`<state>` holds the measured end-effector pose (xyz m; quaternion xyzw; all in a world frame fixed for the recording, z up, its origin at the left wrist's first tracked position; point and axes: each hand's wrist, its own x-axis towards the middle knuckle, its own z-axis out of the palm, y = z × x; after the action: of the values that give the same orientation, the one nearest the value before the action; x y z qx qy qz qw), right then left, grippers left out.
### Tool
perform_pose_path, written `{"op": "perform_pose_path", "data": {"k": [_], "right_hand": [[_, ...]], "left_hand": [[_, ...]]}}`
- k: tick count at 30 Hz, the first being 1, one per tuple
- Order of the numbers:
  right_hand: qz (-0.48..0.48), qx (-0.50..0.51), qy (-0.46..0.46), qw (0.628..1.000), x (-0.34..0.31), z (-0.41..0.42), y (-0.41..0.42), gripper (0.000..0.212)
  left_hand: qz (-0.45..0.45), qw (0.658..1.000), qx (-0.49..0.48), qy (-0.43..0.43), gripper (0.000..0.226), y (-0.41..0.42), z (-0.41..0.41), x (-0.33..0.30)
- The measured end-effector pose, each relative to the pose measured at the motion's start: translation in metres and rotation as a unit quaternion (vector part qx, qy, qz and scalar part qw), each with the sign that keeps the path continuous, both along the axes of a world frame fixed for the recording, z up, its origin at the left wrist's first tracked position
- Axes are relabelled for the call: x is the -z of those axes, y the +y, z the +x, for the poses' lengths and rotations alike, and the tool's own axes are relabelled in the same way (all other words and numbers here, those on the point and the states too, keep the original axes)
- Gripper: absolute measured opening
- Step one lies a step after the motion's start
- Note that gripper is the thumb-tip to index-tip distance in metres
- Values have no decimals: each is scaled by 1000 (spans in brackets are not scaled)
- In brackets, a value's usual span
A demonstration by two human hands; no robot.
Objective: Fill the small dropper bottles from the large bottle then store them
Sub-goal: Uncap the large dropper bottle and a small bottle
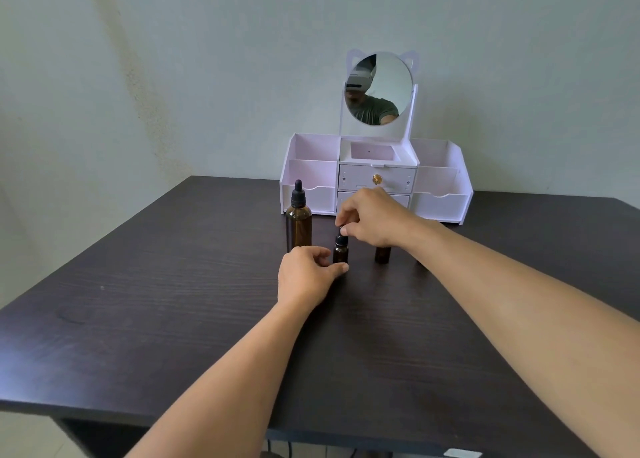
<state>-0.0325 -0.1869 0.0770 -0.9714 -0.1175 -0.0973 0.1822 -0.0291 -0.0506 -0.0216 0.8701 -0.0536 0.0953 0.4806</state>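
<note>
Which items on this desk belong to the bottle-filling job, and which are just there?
Job items:
- large amber dropper bottle
- small dropper bottle, left hand at its base, right hand pinching its cap
- second small bottle, top hidden by the right hand
- white organizer, for storing

Bystanders:
- round mirror
- dark table

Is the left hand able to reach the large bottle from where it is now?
Probably yes. The left hand rests by the small bottle, and the large bottle stands just behind it with nothing between.
</note>
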Motion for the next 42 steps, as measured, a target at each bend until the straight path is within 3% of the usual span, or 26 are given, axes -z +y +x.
{"op": "perform_pose_path", "data": {"k": [13, 27, 31, 34, 39, 42], "right_hand": [[-30, -6, 43, 999, 3, -1, 8, 21], [-87, -27, 41, 995, 6, -3, 15, 11], [-72, -58, 67, 994, 0, -8, 15, 34], [-9, -52, 82, 995, 0, -9, 17, 48], [3, 1, 66, 998, 6, -4, 18, 20], [1, -4, 61, 998, 8, -5, 18, 15]], "left_hand": [[-2, 1000, 6, -5, 34, 1, -3, 1], [28, 999, 37, -7, 30, 3, 0, -2], [29, 998, 52, -3, 32, 7, 0, -2], [29, 998, 51, -10, 31, 8, -2, -2], [23, 998, 56, 12, 34, 9, -1, -2], [26, 998, 61, 23, 35, 9, 2, -3]]}}
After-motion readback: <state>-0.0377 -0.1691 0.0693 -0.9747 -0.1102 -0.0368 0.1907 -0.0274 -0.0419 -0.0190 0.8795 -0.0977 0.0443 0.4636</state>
